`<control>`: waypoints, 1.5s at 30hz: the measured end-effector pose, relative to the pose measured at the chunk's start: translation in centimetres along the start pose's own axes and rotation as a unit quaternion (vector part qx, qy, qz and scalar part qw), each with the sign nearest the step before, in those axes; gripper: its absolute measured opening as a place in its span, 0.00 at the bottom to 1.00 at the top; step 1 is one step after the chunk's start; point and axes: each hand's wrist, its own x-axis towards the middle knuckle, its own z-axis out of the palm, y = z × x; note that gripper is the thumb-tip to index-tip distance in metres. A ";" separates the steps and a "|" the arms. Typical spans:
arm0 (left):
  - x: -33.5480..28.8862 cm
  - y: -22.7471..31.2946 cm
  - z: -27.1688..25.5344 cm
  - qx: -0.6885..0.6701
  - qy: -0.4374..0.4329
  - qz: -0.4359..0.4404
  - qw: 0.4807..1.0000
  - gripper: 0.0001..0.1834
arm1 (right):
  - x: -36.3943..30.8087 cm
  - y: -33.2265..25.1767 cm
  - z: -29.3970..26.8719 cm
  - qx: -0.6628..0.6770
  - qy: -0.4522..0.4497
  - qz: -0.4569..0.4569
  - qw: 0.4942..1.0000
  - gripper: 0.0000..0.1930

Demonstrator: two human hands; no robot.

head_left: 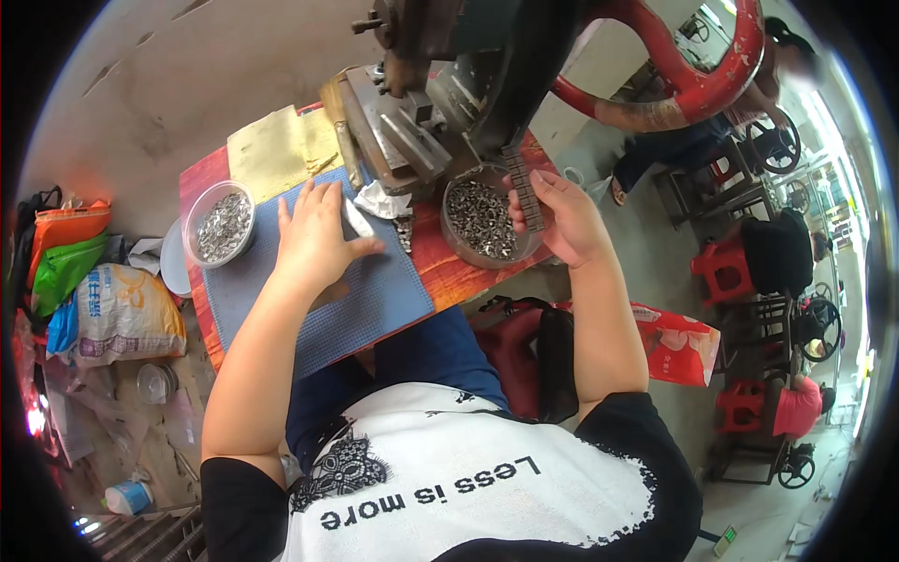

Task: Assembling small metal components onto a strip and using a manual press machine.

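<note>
My left hand (318, 239) reaches over the blue textured mat (375, 290), fingers stretched out and thumb apart. It holds nothing that I can see; what lies under the palm is hidden. Beside its fingers lies a crumpled white tissue (382, 200). My right hand (569, 217) is closed around a dark ridged bar (523, 187), which slants up toward the hand press (412, 56); whether the two join I cannot tell. Just left of that hand stands a round tub (478, 217) of small dark metal pieces. A clear tub (221, 223) of shiny metal bits sits left of my left hand.
The press has a large red handwheel (698, 98) at upper right. A yellow cloth (281, 145) and a wooden-handled brush (343, 140) lie at the table's back. Filled bags (126, 318) stand on the left. Other people sit at presses on the right, near red stools (723, 267).
</note>
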 end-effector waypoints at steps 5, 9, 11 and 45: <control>-1.3 -3.0 -1.4 -0.143 0.236 0.048 0.960 0.16 | -0.6 0.3 5.2 -0.168 -0.057 0.004 0.984 0.11; -3.7 -4.1 -3.2 -0.281 0.220 -0.028 0.933 0.10 | 0.1 5.2 11.5 -0.333 -0.144 -0.099 0.927 0.16; -4.9 -5.2 -2.7 -0.284 0.208 -0.040 0.935 0.10 | 0.5 7.4 14.8 -0.450 -0.182 -0.160 0.859 0.15; -6.7 -7.2 -1.7 -0.242 0.068 0.039 0.967 0.13 | 1.1 9.1 16.5 -0.538 -0.228 -0.224 0.780 0.06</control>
